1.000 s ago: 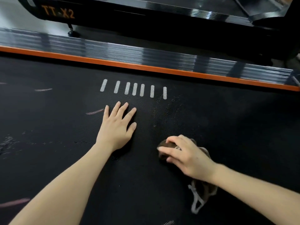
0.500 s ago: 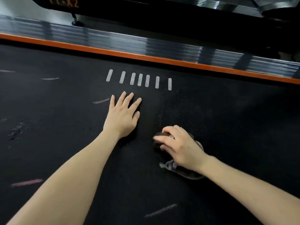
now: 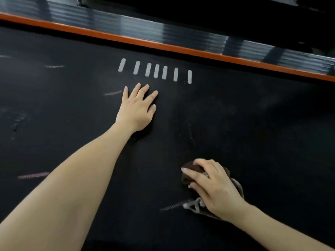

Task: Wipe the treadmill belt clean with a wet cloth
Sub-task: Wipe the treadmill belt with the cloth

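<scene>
Since the frame half a second earlier, the cloth (image 3: pixel 188 175) and the right hand (image 3: pixel 215 191) on it have drawn back toward the person, and the gap to the left hand (image 3: pixel 136 111) has widened. Cloth: dark brown, bunched, lying on the treadmill belt (image 3: pixel 253 133) at lower right, with the right hand's fingers curled over it and pressing it down, judged to be mid-stroke. Left hand: flat on the belt with fingers straight and spread, holding nothing, just short of a row of white marks (image 3: pixel 155 70); it is probably placed there to brace the body or steady the belt against the wiping. Pale streaks (image 3: pixel 33 175) and a dusty patch (image 3: pixel 18 122) remain at left, so that area appears not yet wiped. An orange strip (image 3: pixel 163 45) and a ribbed side rail (image 3: pixel 145 29) border the far edge. Not determinable: the cloth's wetness, most of its extent under the palm, and the nature of the pale frayed piece (image 3: pixel 194 205) at its near edge. Motion blur softens the rail, and both forearms are cut off at the frame.
</scene>
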Action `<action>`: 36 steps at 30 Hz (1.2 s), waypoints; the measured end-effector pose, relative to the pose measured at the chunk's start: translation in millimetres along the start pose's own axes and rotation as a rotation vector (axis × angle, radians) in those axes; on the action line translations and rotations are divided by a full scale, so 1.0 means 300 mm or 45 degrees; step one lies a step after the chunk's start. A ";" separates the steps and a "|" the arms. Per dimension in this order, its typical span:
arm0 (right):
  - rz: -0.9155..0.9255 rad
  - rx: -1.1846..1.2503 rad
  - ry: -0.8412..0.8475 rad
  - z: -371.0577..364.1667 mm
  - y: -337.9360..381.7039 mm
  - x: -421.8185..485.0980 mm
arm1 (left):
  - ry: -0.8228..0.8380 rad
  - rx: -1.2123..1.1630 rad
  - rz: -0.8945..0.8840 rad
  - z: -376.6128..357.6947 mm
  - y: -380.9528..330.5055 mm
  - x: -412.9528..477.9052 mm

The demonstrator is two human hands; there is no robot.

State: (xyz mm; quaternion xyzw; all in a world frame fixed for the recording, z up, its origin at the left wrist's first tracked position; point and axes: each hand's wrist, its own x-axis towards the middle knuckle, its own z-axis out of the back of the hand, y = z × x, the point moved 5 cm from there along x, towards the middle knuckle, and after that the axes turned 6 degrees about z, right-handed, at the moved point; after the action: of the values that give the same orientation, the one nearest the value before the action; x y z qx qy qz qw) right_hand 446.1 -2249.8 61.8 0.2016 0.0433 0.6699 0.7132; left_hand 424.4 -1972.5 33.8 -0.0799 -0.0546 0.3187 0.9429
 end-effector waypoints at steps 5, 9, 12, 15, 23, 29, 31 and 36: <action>0.014 -0.039 -0.006 0.015 -0.003 -0.031 | 0.041 0.000 0.014 0.016 -0.001 -0.003; 0.016 -0.037 -0.022 0.002 -0.002 -0.040 | -0.074 -0.016 0.061 0.070 -0.019 -0.065; 0.038 -0.040 -0.039 0.014 0.001 -0.032 | -0.113 -0.081 0.031 0.119 -0.069 -0.214; -0.006 -0.038 -0.069 0.012 -0.002 -0.032 | -0.031 -0.052 -0.146 0.126 -0.116 -0.415; 0.140 0.025 0.114 0.007 0.091 -0.189 | 0.098 0.048 -0.131 0.018 -0.109 -0.624; 0.096 -0.029 -0.021 0.099 -0.024 -0.351 | 0.030 0.045 -0.126 0.009 -0.110 -0.622; 0.150 -0.021 -0.068 0.047 0.026 -0.276 | 0.020 0.037 -0.117 0.004 -0.110 -0.617; 0.397 0.054 0.014 -0.060 0.162 -0.054 | 0.022 -0.009 -0.153 0.017 -0.094 -0.624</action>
State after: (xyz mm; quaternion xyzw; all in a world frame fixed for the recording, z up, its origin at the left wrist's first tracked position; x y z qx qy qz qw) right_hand 392.9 -2260.4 58.8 0.2172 0.0295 0.7726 0.5958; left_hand 292.4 -2108.1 34.3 -0.0825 -0.0521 0.2604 0.9605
